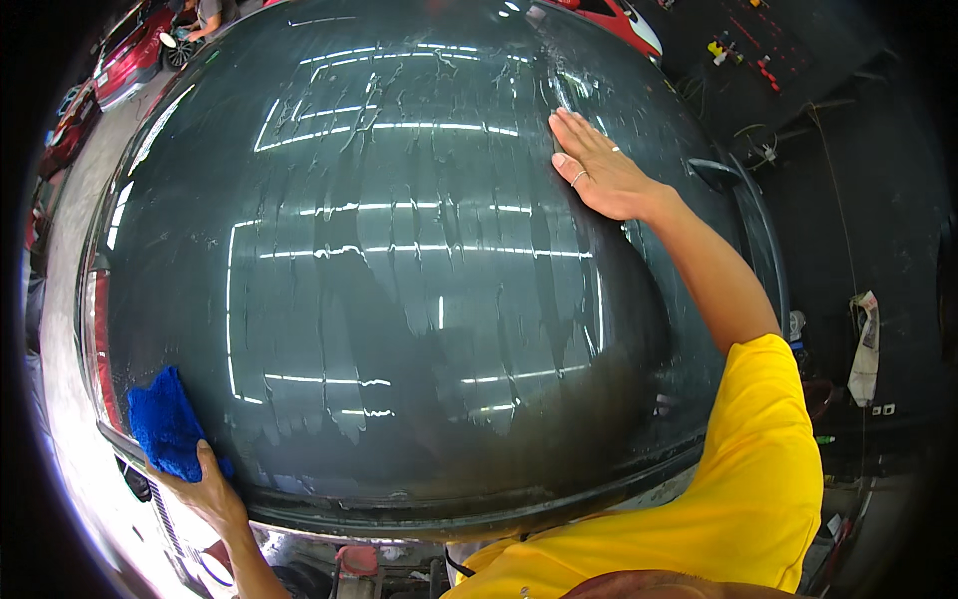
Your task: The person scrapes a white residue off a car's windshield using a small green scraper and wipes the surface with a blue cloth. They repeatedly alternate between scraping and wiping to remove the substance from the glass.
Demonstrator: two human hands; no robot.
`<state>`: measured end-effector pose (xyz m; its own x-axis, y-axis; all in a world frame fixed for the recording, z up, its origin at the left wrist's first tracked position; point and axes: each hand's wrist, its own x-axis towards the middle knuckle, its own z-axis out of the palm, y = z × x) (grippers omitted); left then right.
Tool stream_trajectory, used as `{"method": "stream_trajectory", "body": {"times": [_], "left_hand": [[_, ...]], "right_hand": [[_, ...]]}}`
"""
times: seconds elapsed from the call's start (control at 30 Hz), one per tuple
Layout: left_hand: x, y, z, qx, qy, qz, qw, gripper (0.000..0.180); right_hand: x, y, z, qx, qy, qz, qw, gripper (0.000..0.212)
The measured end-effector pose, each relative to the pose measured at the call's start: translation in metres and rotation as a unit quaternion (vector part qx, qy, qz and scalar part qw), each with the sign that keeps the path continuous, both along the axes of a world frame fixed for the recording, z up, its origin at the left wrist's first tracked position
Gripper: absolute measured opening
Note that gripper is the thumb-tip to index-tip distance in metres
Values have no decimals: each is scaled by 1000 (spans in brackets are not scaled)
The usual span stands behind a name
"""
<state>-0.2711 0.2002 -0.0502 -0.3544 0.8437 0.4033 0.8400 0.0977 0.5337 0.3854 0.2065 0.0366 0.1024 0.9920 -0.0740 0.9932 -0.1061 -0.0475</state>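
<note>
A broad, dark, glossy car panel (419,329) spreads out before me, reflecting white strips of light. Wet streaks and wrinkled ridges run down its surface. My right hand (604,170) reaches to the far right part of the panel and lies flat, fingers stretched out and thumb apart, a ring on it. It holds nothing that I can see. At the near left corner, my left hand (208,491) grips a fluffy blue cloth (165,424), its thumb on top. The cloth rests against the panel's edge; the left fingers are mostly hidden under it.
A red lamp (98,324) sits along the panel's left edge. Dark curved trim (763,235) rises at its right. Red cars (130,55) stand at the far left, near another person (207,18). A pale cloth (865,349) hangs on the dark right side.
</note>
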Motion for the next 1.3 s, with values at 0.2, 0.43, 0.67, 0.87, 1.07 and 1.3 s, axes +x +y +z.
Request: {"method": "stream_trajectory", "body": {"times": [0.2,0.43,0.67,0.87,1.07,1.3], "left_hand": [[24,12,10,-8,-73,-25,997,86],[12,2,4,34,10,-14,999,78],[6,6,5,-17,-21,-34,999,90],[31,11,25,-17,-30,-17,999,80],[34,1,30,-23,-85,-41,995,77],[16,9,16,16,-19,-72,997,70]], "right_hand": [[86,145,0,46,-8,-103,994,71],[47,32,-7,10,44,-52,998,71],[46,18,5,25,11,-73,997,74],[67,108,10,26,31,-181,983,71],[-32,-147,-1,31,4,-9,999,71],[48,-62,-5,38,-8,-55,998,75]]}}
